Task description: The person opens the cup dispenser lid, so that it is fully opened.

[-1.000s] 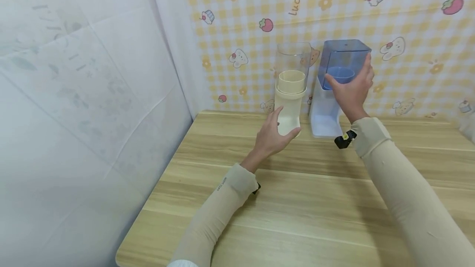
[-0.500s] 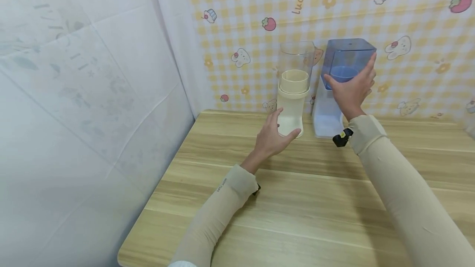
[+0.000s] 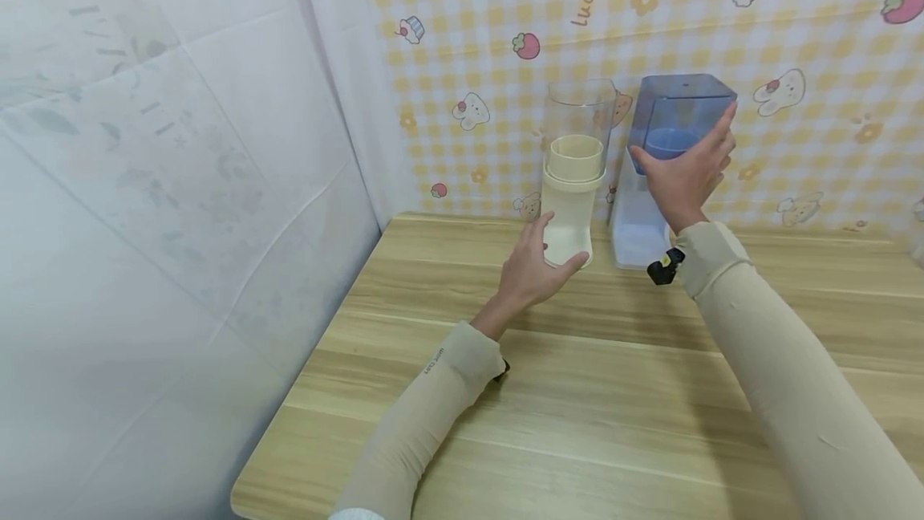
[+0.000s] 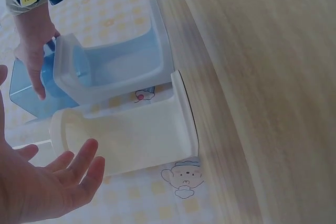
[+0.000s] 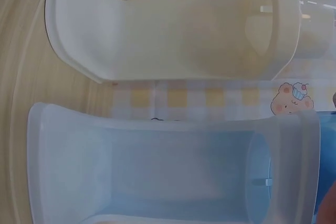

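Observation:
Two cup dispensers stand side by side at the back of the table in the head view. On the right one, a white stand [image 3: 638,245] carries a see-through blue container [image 3: 684,88] with a blue ring inside. My right hand [image 3: 686,181] grips this container from the front, thumb at its left side and fingers along its right. My left hand [image 3: 530,270] is spread in front of the cream dispenser [image 3: 566,207], which has a clear cylinder [image 3: 581,103] on top. In the left wrist view the left fingers [image 4: 84,163] hold nothing and overlap the cream stand.
The wooden table [image 3: 563,408] reaches back to a yellow checked cloth [image 3: 469,38] hung behind the dispensers. A white curtain [image 3: 180,223] hangs along the left edge. The gap between the two dispensers is narrow.
The head view has shifted slightly, so both dispensers appear a little further right. My right thumb has come over to the blue container's left edge. The left hand is almost still.

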{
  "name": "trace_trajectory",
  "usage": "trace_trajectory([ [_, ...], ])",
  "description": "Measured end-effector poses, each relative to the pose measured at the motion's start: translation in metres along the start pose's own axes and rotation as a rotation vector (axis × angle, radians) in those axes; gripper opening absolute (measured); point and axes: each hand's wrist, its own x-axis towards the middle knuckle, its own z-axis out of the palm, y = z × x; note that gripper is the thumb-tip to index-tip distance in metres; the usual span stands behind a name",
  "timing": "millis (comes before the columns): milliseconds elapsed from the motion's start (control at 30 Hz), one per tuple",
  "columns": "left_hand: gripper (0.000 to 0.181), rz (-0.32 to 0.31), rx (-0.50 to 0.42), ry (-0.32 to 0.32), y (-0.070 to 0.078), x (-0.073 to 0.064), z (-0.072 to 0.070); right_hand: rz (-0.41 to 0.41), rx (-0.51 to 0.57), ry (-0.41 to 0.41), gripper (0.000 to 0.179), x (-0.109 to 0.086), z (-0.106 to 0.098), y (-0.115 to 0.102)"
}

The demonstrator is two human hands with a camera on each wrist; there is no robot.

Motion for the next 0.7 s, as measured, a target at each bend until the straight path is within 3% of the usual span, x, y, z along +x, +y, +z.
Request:
trace_trajectory([
  [433, 0.086, 0.004, 0.018, -0.001, -0.0019, -0.0029, -0.0016, 0.008, 0.031, 0.038, 0.124, 0.0, -0.0024, 0.0051],
  [700, 0.086, 0.008, 0.018, -0.011, -0.0043, -0.0021, -0.0045, -0.047, 0.078, 0.062, 0.121, -0.0006, -0.007, 0.0053],
])
